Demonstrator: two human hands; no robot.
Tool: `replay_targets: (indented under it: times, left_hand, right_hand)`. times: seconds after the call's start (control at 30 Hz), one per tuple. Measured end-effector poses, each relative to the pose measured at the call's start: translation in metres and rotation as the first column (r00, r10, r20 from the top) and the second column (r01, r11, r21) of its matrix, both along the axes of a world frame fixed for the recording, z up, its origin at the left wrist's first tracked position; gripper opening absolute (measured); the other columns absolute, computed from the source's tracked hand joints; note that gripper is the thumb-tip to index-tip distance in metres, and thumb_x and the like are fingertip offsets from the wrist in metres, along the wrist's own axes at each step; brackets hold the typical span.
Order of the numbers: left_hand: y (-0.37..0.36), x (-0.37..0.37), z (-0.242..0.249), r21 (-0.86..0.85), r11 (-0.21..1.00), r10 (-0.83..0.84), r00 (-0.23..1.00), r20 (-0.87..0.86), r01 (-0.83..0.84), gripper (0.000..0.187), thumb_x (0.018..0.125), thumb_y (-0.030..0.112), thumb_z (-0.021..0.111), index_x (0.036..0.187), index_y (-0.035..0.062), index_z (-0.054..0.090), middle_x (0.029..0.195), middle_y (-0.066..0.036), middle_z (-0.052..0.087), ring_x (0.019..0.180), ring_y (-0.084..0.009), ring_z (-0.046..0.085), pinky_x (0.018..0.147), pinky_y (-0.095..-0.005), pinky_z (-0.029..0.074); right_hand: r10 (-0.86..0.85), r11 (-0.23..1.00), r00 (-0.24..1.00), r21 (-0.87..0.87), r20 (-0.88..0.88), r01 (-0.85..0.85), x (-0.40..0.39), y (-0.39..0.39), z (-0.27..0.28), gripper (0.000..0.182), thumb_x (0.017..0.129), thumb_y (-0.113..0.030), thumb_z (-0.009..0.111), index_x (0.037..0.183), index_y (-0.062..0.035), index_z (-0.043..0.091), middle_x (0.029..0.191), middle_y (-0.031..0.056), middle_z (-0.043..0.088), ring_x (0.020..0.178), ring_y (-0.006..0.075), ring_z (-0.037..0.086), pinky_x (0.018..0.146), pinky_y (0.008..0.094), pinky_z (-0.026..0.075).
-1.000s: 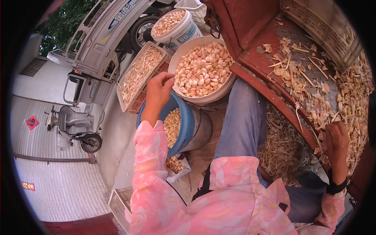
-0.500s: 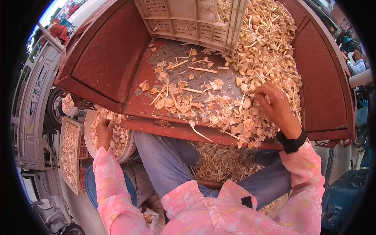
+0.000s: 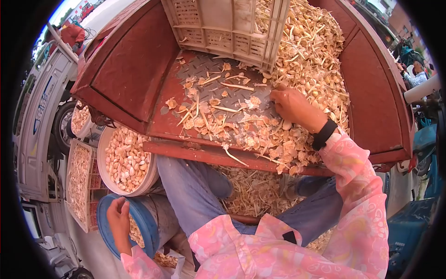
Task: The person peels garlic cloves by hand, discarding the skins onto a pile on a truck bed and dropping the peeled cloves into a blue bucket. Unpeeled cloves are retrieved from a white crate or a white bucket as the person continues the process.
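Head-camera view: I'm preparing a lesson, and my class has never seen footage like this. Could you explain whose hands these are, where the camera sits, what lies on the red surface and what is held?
No machine here: these are one person's bare hands, seen by a camera worn on that person's head, looking forward and down. On the red metal bed lie a pale plastic crate and a loose pile of garlic cloves, dry husks and stalks. The right hand is at the pile's edge; the left hand is over the blue round bucket, beside a white round bucket of cloves. Whether either hand holds anything is unclear.
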State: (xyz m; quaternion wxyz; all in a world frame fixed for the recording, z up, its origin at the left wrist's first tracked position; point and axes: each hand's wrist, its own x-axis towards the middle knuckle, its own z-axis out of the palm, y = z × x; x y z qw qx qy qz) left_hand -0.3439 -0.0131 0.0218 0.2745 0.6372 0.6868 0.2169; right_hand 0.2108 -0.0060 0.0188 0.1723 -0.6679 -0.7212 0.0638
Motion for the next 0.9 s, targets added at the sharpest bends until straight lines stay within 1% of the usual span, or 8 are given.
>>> replay_targets:
  times: [0.17,0.27,0.37,0.5,0.6,0.67,0.8,0.9]
  left_hand:
    - [0.011,0.219,0.046,-0.037,0.89,-0.268,0.589,0.762,0.454,0.041,0.089,0.021,0.057,0.123,-0.0001,0.049,0.104,-0.012,0.063,0.082,-0.0144,0.062,0.067,-0.0221,0.048]
    - [0.016,0.307,0.027,-0.124,0.723,-0.125,0.306,0.944,0.68,0.042,0.091,0.021,0.056,0.126,-0.0009,0.046,0.105,-0.01,0.062,0.083,-0.0118,0.062,0.068,-0.02,0.05]
    - [0.013,0.334,0.004,-0.118,0.69,-0.031,0.192,0.981,0.714,0.035,0.09,0.016,0.057,0.121,-0.0014,0.051,0.095,-0.007,0.062,0.079,-0.0089,0.061,0.065,-0.0187,0.05]
    - [0.008,0.333,0.005,-0.169,0.667,0.135,0.105,0.985,0.726,0.03,0.088,0.009,0.058,0.116,-0.0015,0.055,0.094,-0.009,0.064,0.077,-0.0084,0.061,0.064,-0.0176,0.05]
    - [-0.015,0.316,0.051,-0.113,0.585,0.288,-0.075,0.955,0.803,0.026,0.087,0.006,0.058,0.111,-0.0036,0.057,0.094,-0.016,0.063,0.078,-0.0153,0.062,0.068,-0.0233,0.052]
    - [-0.027,0.298,0.091,0.042,0.383,0.179,-0.118,0.977,0.923,0.021,0.086,0.005,0.059,0.104,-0.0054,0.06,0.094,-0.02,0.062,0.083,-0.0221,0.062,0.071,-0.0291,0.05]
    - [-0.059,0.301,0.118,0.378,0.377,0.398,-0.516,0.758,0.846,0.015,0.084,-0.001,0.06,0.098,-0.0078,0.062,0.096,-0.021,0.063,0.084,-0.0242,0.063,0.07,-0.0303,0.051]
    - [-0.06,0.289,0.118,0.317,0.305,0.555,-0.438,0.708,0.898,0.017,0.08,-0.007,0.063,0.098,-0.008,0.062,0.095,-0.017,0.064,0.081,-0.0193,0.063,0.069,-0.0269,0.051]
  right_hand:
    - [-0.018,0.998,0.723,-0.054,-0.691,-0.026,-0.029,-0.028,0.019,0.023,0.08,-0.007,0.061,0.102,-0.0013,0.058,0.089,0.0127,0.063,0.078,0.0276,0.062,0.071,0.0343,0.049]
    - [0.187,0.981,0.706,0.095,-0.683,-0.168,-0.051,-0.055,0.041,0.03,0.081,-0.009,0.064,0.11,-0.0035,0.056,0.098,0.0094,0.063,0.086,0.0268,0.06,0.076,0.035,0.047]
    - [0.311,0.943,0.835,0.258,-0.455,-0.211,-0.048,-0.068,0.037,0.033,0.082,-0.012,0.065,0.112,-0.0051,0.056,0.103,0.0104,0.062,0.092,0.0274,0.059,0.081,0.0362,0.046]
    - [0.307,0.946,0.806,0.257,-0.505,-0.199,-0.035,-0.071,0.031,0.032,0.081,-0.012,0.065,0.111,-0.0045,0.056,0.102,0.0114,0.061,0.092,0.0283,0.058,0.081,0.0372,0.046]
    - [-0.107,0.992,0.87,0.011,-0.481,0.129,-0.012,-0.059,0.022,0.028,0.081,-0.01,0.063,0.107,-0.0018,0.057,0.098,0.0123,0.061,0.086,0.0282,0.059,0.075,0.0356,0.047]
    - [-0.019,0.991,0.97,0.121,-0.244,0.05,0.001,-0.034,0.022,0.022,0.081,-0.005,0.057,0.103,0.0004,0.057,0.095,0.013,0.06,0.083,0.0295,0.06,0.07,0.0343,0.048]
    - [0.094,0.982,0.988,0.149,0.118,-0.112,0.014,0.021,0.02,0.029,0.078,0.002,0.052,0.107,0.0008,0.057,0.101,0.0153,0.059,0.089,0.0328,0.058,0.077,0.0356,0.048]
    - [0.108,0.988,0.951,0.073,0.29,-0.134,0.01,0.037,0.002,0.033,0.077,0.003,0.05,0.109,0.0012,0.057,0.104,0.0165,0.059,0.092,0.034,0.058,0.082,0.0371,0.047]
